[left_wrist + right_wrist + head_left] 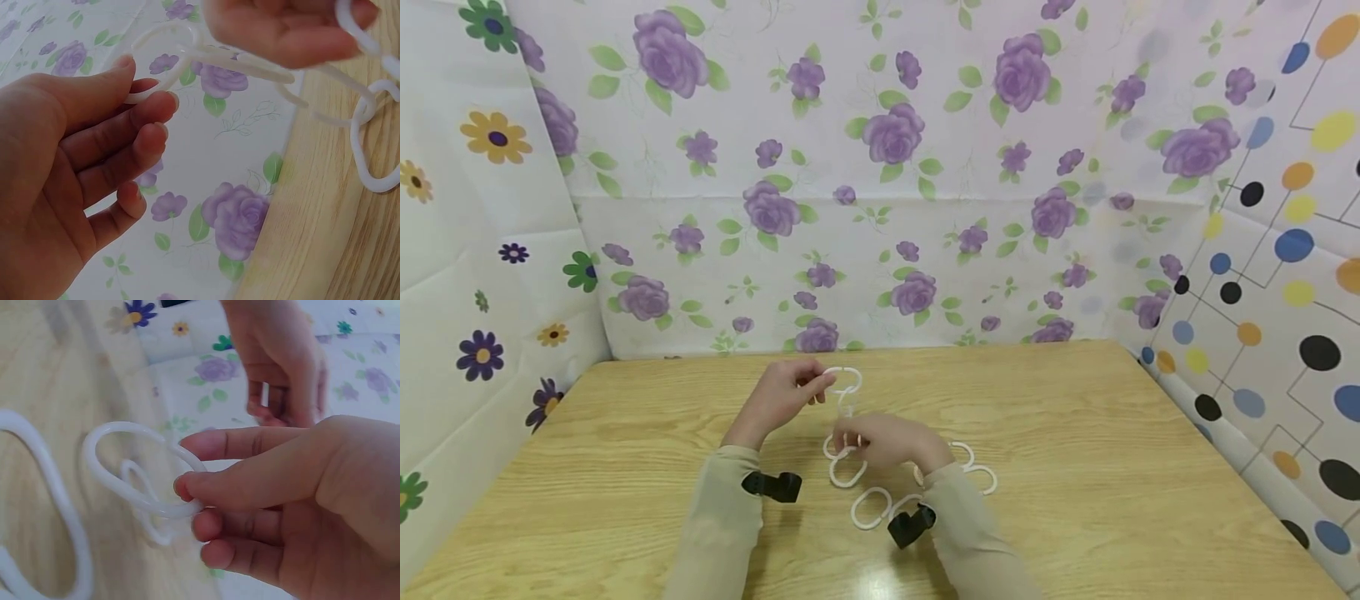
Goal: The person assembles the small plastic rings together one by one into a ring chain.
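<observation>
A person's left hand [782, 396] pinches a white ring [861, 380] between thumb and fingers above a wooden table [1075, 433], while the right hand [887, 439] pinches another ring [92, 453]. The right wrist view bares that second grip; the head view largely hides it. Linked rings span the hands in the left wrist view, where the right hand is cut off. More rings [996, 480] lie partly behind the right sleeve [966, 525].
</observation>
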Demonstrator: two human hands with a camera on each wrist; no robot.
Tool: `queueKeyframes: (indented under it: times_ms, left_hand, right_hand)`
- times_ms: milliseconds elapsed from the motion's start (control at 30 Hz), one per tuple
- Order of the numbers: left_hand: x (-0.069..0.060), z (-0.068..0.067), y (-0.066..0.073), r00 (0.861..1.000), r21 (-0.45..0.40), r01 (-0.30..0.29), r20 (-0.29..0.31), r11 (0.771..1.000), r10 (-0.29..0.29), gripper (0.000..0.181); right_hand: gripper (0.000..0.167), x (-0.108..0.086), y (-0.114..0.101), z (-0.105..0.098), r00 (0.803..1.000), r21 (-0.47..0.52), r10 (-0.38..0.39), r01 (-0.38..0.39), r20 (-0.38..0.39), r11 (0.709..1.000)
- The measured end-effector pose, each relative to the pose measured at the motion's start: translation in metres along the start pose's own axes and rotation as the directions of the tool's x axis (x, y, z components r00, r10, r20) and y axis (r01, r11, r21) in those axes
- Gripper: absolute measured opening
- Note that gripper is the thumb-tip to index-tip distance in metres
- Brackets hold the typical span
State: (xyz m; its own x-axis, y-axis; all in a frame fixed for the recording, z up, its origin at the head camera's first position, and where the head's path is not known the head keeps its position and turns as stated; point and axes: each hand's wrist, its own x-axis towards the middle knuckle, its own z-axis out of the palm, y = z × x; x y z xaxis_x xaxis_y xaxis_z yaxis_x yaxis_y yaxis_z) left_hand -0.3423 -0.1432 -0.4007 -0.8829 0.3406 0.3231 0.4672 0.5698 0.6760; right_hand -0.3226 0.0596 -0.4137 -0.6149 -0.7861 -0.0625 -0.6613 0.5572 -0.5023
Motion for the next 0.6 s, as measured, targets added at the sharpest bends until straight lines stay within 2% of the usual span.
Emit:
queueKeyframes:
  times_ms: [233, 433, 600]
  left_hand:
    - [0.002, 0.003, 0.000, 0.999, 0.003, 0.005, 0.038, 1.000, -0.005, 0.023]
    - [0.004, 0.007, 0.002, 0.997, 0.026, -0.008, 0.073, 1.000, 0.006, 0.021]
    - [0.004, 0.009, 0.003, 0.995, 0.024, -0.007, 0.103, 1.000, 0.004, 0.021]
  right_hand:
    - [0.016, -0.009, 0.010, -0.015, 0.996, 0.038, -0.047, 0.050, -0.078, 0.998]
    - [0.012, -0.016, 0.012, -0.026, 0.988, 0.062, -0.003, 0.013, -0.154, 0.998]
    - [0.007, -0.021, 0.013, -0.032, 0.967, 0.136, 0.045, -0.011, -0.250, 0.991]
